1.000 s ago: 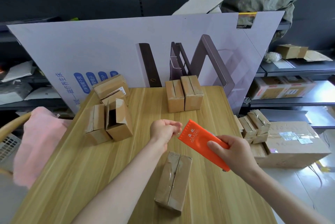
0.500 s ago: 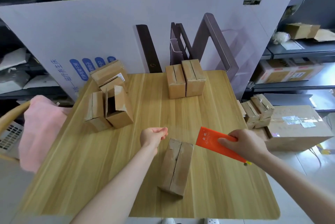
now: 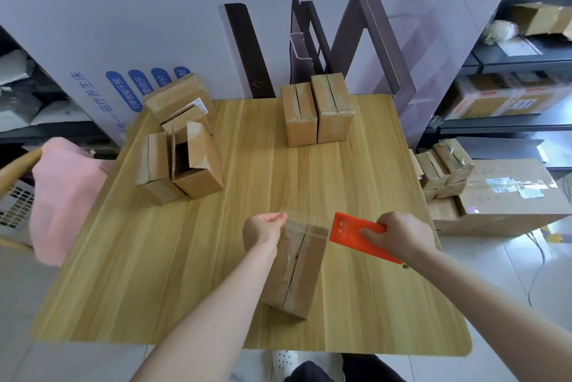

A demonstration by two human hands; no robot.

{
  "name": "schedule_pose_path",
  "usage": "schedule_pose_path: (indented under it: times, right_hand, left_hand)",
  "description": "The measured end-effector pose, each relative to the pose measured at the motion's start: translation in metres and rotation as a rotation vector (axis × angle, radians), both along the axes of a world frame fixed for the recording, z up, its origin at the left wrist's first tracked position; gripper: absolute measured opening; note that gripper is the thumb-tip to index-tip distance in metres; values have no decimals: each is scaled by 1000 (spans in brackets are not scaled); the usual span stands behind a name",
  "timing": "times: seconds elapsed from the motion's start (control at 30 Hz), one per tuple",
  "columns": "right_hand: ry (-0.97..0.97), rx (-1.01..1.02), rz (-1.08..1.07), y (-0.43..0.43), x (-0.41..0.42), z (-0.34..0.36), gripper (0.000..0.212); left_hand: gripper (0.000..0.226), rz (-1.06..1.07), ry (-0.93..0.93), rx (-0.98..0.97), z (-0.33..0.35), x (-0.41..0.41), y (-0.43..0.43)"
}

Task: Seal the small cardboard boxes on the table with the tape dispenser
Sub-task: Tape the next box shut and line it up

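Just at the far end of the small cardboard box lying on the table, the left hand pinches a clear tape strip, while the right hand, beside that box, grips the orange tape dispenser.

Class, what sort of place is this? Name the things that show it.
Probably a packing or stock room: shelves of parcels, small cardboard boxes on the table, a tape dispenser.
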State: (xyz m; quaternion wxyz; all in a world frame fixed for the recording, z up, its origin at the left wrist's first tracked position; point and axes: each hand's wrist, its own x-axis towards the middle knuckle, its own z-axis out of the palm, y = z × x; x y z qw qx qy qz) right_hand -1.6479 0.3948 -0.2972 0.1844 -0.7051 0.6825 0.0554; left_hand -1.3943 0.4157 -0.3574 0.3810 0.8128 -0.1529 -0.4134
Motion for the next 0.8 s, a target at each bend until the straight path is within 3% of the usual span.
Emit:
schedule_pose_path:
  times: [0.3,0.5,0.57,0.67,0.8]
  right_hand:
    - [98,-30,61,-9,8,-16,40]
    - [92,-30,61,-12,9,-19,41]
    - [96,-31,71,-12,9,-19,40]
    - [113,-42,86,-13,13,-18,39]
    - [149,-60,113,-15,21,-13,37]
  left_hand:
    - [10,-41,-169,25,-21,-11,11]
    - [46,-219,-310,158,-28,-21,15]
    - [62,-177,-303,107,-30,-22,19]
    - [60,-217,-327,-103,-31,-28,35]
    - [64,-433,-313,-41,-41,-31,41]
